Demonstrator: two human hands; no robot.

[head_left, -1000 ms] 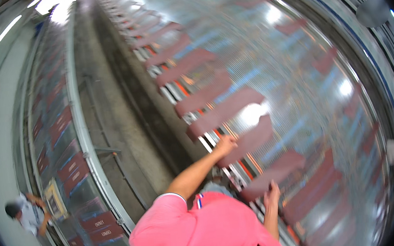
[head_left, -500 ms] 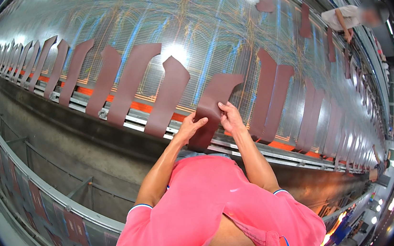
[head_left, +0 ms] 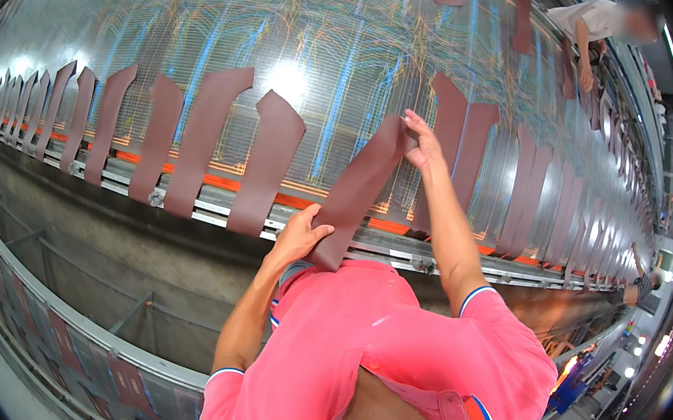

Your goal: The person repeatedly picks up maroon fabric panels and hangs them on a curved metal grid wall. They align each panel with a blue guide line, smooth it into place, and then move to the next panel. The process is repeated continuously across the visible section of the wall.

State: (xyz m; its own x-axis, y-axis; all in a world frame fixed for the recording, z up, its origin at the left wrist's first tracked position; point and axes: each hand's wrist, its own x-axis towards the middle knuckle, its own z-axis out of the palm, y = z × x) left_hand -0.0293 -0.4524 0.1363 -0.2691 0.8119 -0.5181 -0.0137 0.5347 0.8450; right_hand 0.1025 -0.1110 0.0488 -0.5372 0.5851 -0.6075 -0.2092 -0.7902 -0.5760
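Note:
A long dark brown cut panel, of fabric or thin leather, slants up from the table's near edge in front of me. My left hand grips its near left edge, the thumb on top and the other fingers at the edge. My right hand pinches the far right end, which is bent up and partly covered by the fingers. Left of it lies another brown panel with a pointed far end. Two more brown panels lie side by side to the right, partly behind my right forearm.
The long table is marked with many coloured lines. Rows of brown panels run along its near and far edges. A metal rail with an orange strip borders the near side. Across the table at right stands a person in white. Behind me is another railed table.
My right hand has moved away from me to the panel's far end, stretching the panel out. My left hand has slid slightly left and nearer to me. The view has shifted a little.

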